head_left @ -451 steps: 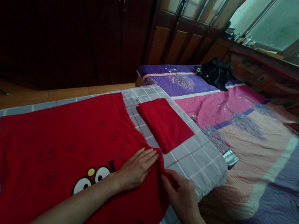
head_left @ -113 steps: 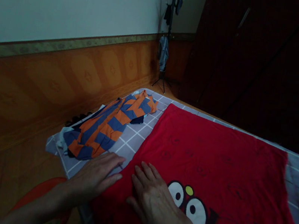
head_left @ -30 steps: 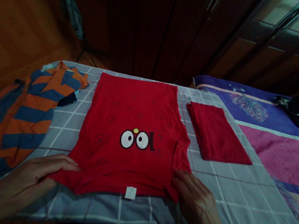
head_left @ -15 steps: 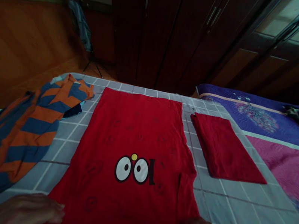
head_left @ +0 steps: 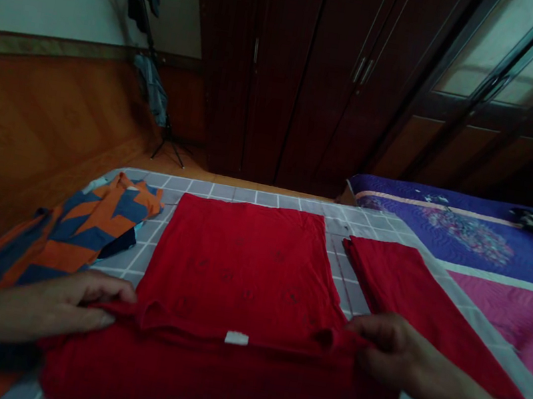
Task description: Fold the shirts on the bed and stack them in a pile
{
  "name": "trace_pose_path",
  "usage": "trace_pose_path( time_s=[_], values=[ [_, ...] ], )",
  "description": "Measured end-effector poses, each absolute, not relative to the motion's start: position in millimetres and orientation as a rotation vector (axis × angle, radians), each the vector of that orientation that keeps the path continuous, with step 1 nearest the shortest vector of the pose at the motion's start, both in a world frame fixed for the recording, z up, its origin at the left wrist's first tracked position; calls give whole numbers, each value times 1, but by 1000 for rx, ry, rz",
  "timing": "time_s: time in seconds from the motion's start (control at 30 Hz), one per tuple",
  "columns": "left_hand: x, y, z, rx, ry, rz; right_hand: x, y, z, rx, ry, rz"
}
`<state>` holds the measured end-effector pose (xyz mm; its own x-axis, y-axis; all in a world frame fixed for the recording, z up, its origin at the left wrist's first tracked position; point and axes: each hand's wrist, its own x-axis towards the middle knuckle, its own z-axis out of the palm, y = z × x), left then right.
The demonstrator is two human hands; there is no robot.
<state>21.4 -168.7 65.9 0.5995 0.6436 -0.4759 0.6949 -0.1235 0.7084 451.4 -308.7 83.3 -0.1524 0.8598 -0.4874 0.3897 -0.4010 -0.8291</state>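
Note:
A red shirt point(head_left: 248, 250) lies on the grey checked bedding point(head_left: 362, 218), its near part raised and folded over toward the far end. A small white label point(head_left: 237, 338) shows at the middle of the raised edge, and the printed eyes are hidden. My left hand point(head_left: 78, 304) pinches the shirt's left side between thumb and fingers. On the opposite side, my right hand point(head_left: 389, 347) grips the same raised edge. To the right lies a folded red garment point(head_left: 424, 292), partly behind my right hand.
An orange and blue garment point(head_left: 74, 230) lies in a heap at the left. Purple and pink bedding point(head_left: 468, 235) is at the right. Beyond the bed stand a dark wardrobe point(head_left: 283, 94) and a rack with hanging clothes point(head_left: 153, 87).
Both hands have gone from resting flat at the shirt's near sides to holding its near part, now lifted and folded forward over the print. The view has tilted up slightly.

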Motion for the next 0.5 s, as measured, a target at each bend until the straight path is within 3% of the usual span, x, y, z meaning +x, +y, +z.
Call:
trace_pose_path(
  time_s=[0.27, 0.5],
  values=[
    [71, -28, 83, 1516, 919, 101, 492, -143, 82, -1582, -1324, 1536],
    [107, 53, 37, 1420, 911, 206, 514, -66, 33, -1629, -1293, 1456]
  ],
)
